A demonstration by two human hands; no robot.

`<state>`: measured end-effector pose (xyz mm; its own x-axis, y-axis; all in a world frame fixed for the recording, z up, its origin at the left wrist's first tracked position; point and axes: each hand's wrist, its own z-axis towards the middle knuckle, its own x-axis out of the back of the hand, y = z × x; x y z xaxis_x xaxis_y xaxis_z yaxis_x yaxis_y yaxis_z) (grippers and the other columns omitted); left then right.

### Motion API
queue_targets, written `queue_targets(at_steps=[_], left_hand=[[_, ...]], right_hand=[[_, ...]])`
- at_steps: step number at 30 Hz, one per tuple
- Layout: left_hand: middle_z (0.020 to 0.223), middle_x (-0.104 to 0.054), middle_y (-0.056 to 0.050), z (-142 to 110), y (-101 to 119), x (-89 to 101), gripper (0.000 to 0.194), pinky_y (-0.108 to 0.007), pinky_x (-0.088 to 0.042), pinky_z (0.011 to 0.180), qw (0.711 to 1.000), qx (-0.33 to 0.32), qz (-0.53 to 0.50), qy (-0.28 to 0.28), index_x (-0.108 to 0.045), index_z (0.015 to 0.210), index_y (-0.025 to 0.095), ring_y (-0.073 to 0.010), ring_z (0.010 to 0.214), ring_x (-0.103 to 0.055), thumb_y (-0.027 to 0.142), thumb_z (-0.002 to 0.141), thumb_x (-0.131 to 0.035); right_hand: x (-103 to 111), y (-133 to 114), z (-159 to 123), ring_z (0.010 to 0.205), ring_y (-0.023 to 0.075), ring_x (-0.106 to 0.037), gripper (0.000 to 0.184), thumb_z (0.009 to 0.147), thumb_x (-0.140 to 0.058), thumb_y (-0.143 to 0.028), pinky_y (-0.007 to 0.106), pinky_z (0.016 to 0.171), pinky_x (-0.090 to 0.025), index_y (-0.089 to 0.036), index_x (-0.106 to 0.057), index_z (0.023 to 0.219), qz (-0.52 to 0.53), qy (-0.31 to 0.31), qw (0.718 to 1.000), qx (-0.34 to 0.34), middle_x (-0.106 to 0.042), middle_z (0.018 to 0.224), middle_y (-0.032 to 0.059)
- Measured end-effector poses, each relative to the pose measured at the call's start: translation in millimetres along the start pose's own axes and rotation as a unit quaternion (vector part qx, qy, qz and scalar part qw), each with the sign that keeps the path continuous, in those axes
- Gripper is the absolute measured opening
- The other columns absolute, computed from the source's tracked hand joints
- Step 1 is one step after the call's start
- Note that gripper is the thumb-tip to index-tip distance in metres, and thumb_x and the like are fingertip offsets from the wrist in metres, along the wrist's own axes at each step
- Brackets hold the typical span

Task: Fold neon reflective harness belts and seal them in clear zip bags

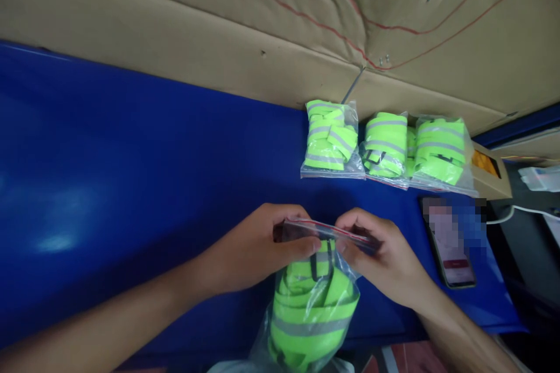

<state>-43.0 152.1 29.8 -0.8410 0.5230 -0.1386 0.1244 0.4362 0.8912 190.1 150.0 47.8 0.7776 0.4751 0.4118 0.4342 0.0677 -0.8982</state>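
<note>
A clear zip bag (350,271) with a red line along its top hangs between my hands near the table's front edge. Inside it lies a rolled neon-green strap (312,320) with grey reflective stripes and a black buckle. My left hand (280,239) pinches the left part of the bag's top edge, thumb in front. At the right part of that edge, my right hand (371,242) grips the plastic between thumb and fingers. The thumbs are a short way apart. Part of the bag's bottom runs out of view.
Several filled bags, such as one bag of green straps (330,137), stand along the back of the blue table (131,186). A cardboard box (496,172) is beside them. A phone (450,250) lies at the right near a white cable (525,210). Behind rises a brown panel (196,41).
</note>
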Motion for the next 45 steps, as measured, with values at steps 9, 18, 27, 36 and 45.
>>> queue_targets(at_steps=[9,18,27,36,45], left_hand=[[0.067,-0.052,0.004,-3,5,-5.2,0.024,-0.020,-0.032,0.054,0.997,-0.020,0.069,0.022,-0.068,0.086,0.015,-0.0093,0.062,-0.043,0.039,0.086,-0.070],[0.068,-0.056,0.004,-4,7,-5.1,0.023,-0.019,-0.033,0.053,0.994,-0.035,0.100,0.040,-0.071,0.087,0.016,-0.0090,0.061,-0.045,0.039,0.086,-0.071],[0.073,-0.064,0.004,-1,3,-6.9,0.019,-0.019,-0.038,0.055,0.988,-0.057,0.135,0.041,-0.072,0.085,0.019,-0.0093,0.065,-0.053,0.038,0.088,-0.070],[0.075,-0.067,0.003,2,-2,-10.7,0.019,-0.021,-0.038,0.054,0.991,-0.034,0.127,0.034,-0.073,0.083,0.020,-0.0100,0.064,-0.055,0.039,0.088,-0.070],[0.083,-0.072,-0.001,1,1,-10.3,0.020,-0.020,-0.043,0.061,0.992,-0.079,0.057,0.083,-0.076,0.093,0.017,-0.0129,0.074,-0.062,0.035,0.092,-0.067]], right_hand=[[-4,0,-1,0.059,0.0081,-0.050,0.012,0.094,-0.063,-0.022,0.020,0.052,-0.037,-0.019,-0.061,0.083,-0.006,-0.006,1.000,-0.006,-0.058,0.068,-0.0043],[-3,-1,1,0.063,0.0088,-0.057,0.009,0.095,-0.065,-0.023,0.019,0.058,-0.043,-0.020,-0.063,0.086,-0.058,0.012,0.998,0.033,-0.063,0.073,-0.0034],[-4,-4,-1,0.060,0.0103,-0.056,0.010,0.091,-0.063,-0.015,0.023,0.057,-0.043,-0.022,-0.063,0.084,-0.104,0.016,0.994,0.018,-0.064,0.072,-0.0026],[-3,-6,-2,0.060,0.0092,-0.057,0.007,0.095,-0.065,-0.021,0.022,0.055,-0.042,-0.023,-0.067,0.088,-0.075,-0.022,0.997,-0.007,-0.065,0.073,-0.0036],[5,-5,0,0.067,0.0108,-0.061,0.007,0.098,-0.064,-0.027,0.021,0.059,-0.047,-0.021,-0.066,0.093,-0.044,-0.023,0.998,-0.025,-0.067,0.079,-0.0008]])
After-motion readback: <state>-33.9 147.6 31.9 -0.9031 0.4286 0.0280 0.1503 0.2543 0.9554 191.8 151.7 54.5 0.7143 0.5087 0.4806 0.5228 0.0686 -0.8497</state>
